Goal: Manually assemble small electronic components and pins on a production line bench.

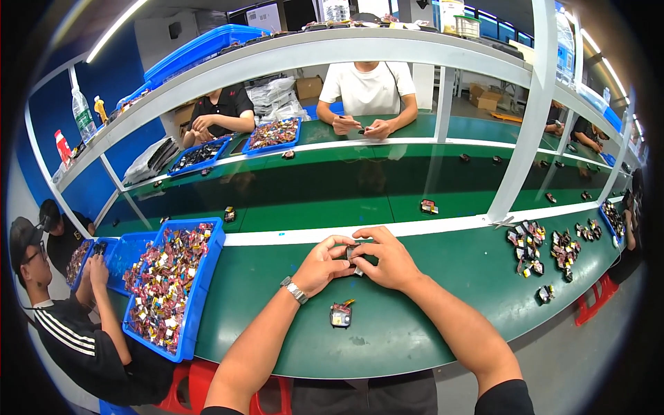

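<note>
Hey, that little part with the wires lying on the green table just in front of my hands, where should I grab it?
Probably grip the small wired part across its dark squarish body, coming from above. It lies flat and alone on the green table, and its wires bunch at the far end.

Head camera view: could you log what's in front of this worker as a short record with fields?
Setting: long green workbench with a white stripe
Left hand: gripping a small dark part, silver wristwatch on the wrist
Right hand: gripping the same part
Nearest loose item: small wired component, lying apart below the hands
Left side: blue bin full of mixed small components
Right side: loose component piles
</note>
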`<state>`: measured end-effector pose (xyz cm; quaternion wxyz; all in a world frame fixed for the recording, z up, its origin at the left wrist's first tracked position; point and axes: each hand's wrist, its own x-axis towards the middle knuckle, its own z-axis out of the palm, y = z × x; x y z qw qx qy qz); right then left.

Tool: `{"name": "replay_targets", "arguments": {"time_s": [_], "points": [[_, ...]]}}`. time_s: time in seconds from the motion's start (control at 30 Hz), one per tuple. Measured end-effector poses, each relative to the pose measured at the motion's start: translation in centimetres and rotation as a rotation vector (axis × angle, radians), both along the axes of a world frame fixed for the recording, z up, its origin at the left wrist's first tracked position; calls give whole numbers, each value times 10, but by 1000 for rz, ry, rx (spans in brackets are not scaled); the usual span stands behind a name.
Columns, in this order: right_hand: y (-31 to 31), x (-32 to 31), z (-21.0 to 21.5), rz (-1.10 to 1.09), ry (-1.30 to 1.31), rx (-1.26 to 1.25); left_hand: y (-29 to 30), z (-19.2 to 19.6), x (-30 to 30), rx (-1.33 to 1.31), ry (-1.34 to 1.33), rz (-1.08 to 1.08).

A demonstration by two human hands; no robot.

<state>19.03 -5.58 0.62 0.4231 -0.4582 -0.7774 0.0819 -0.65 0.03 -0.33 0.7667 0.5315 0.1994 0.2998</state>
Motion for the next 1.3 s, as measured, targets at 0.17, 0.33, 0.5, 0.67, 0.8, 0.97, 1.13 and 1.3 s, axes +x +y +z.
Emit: {"name": "replay_targets", "arguments": {"time_s": [0.17,0.33,0.5,0.67,0.8,0.97,1.13,1.3], "points": [[0,0,-1,-12,9,30,1,-2,-1,-3,33,-6],[-2,2,3,17,-5,26,2,-3,-1,-18,38,2],[-4,3,7,104,-75,28,0,-3,1,5,67,37],[-6,1,4,34,-78,47,-2,-1,1,7,42,40],[-7,-3,3,1,-32,78,1,-7,-2,-12,24,23],[-9,-9,2,-9,29,45,1,-7,-4,-14,8,37],[-6,-11,-7,-26,116,8,2,-8,-2,-32,-6,33],[-7,-17,-10,-64,181,-39,2,-9,-2,-43,-46,27]]}}
